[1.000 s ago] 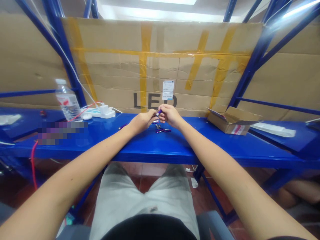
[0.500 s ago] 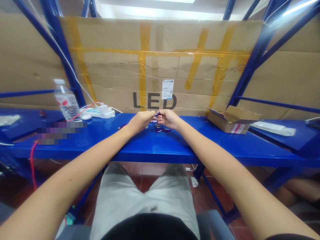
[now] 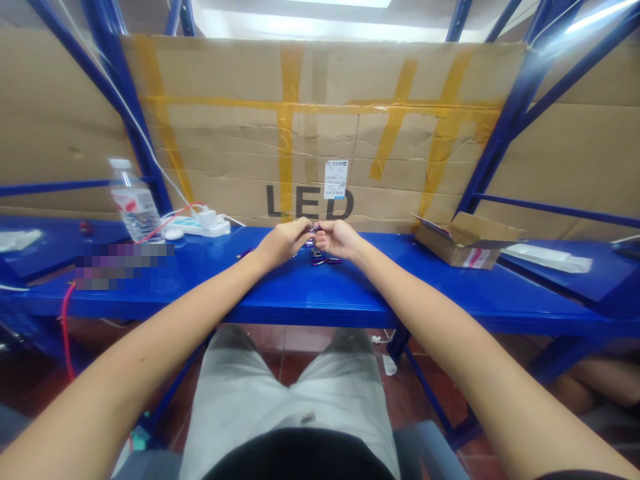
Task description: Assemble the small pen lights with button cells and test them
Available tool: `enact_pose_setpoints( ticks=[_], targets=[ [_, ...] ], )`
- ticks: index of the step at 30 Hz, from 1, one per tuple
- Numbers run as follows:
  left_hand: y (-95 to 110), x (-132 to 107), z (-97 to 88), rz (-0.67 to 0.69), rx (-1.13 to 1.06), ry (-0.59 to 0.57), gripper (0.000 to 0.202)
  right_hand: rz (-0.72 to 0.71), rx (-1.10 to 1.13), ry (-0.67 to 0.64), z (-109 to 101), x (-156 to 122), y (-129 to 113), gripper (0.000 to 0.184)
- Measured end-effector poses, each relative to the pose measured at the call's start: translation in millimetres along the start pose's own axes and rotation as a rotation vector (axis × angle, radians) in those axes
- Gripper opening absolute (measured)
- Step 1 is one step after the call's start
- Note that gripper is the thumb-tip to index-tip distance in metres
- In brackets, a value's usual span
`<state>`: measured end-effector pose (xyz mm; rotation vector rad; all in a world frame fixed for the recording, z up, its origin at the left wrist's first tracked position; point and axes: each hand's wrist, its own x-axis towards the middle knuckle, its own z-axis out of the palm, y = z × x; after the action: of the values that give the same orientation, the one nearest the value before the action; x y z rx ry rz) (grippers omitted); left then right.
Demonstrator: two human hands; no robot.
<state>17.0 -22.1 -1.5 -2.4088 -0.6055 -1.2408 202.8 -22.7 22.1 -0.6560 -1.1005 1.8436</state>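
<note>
Over the middle of the blue table [image 3: 310, 293], my two hands meet almost fingertip to fingertip. My right hand [image 3: 339, 239] has its fingers curled in a pinch on a small purple carabiner [image 3: 317, 227], mostly covered by the fingers. Close against it, my left hand [image 3: 285, 241] is bent with thumb and fingers drawn together; what they hold is too small to make out. Just below the hands lie several purple metallic carabiners [image 3: 326, 261] in a loose pile. Another purple piece [image 3: 245, 253] rests left of my left hand, partly hidden by the wrist.
A large cardboard panel [image 3: 225, 153] stands behind the table. To the left are a water bottle [image 3: 133, 203], a white power strip [image 3: 213, 228] with cables and a blurred-out patch. An opened small cardboard box [image 3: 460, 243] sits right. Blue frame posts [image 3: 495, 140] flank the table.
My left fingers have shifted slightly and loosened a little beside the purple piece. My right hand stays almost where it was.
</note>
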Motion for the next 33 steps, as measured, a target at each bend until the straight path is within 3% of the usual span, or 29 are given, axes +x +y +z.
enact_pose_setpoints(
  ticks=[4,10,14,26,33],
  targets=[
    [1.7,0.0,0.6,0.011,-0.017,0.005,0.009,-0.056,-0.067,-0.024,-1.8,0.9,0.5,0.018],
    [3.8,-0.6,-0.3,-0.058,-0.036,-0.007,0.013,-0.449,-0.363,-0.018,-3.6,2.5,-0.2,0.019],
    [3.6,-1.4,0.4,-0.069,-0.038,-0.035,0.013,-0.548,-0.466,0.000,-3.2,3.0,-1.2,0.027],
    [4.2,1.8,-1.7,-0.006,-0.051,-0.008,0.010,-0.309,-0.293,0.028,-1.4,2.4,3.0,0.014],
    [2.4,3.3,-1.0,-0.030,-0.087,0.003,0.005,-0.172,-0.187,0.057,1.5,3.3,5.0,0.023]
  ],
)
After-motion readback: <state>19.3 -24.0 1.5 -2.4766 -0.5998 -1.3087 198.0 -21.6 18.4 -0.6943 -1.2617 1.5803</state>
